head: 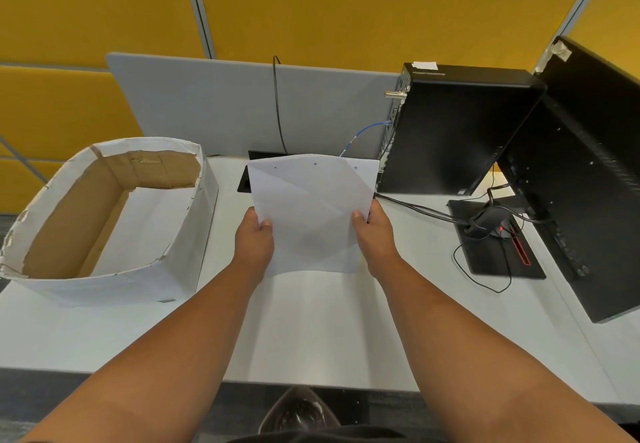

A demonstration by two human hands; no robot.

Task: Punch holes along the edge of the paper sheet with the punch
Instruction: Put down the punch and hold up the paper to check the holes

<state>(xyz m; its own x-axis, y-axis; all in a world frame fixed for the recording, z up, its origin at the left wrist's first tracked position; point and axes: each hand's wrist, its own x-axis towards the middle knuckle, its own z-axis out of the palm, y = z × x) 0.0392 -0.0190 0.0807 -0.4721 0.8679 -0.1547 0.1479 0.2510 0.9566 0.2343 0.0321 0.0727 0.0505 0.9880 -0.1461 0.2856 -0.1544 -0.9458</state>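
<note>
Both forearms reached forward over the white desk (311, 321), the left hand (254, 240) and right hand (374, 234) each pinching a side edge of the paper sheet (311, 210), which was lifted between them, its punched edge farthest away.

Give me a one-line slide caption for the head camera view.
Both hands, left and right, hold up a creased sheet with three holes along its top edge, over a white desk.
</note>
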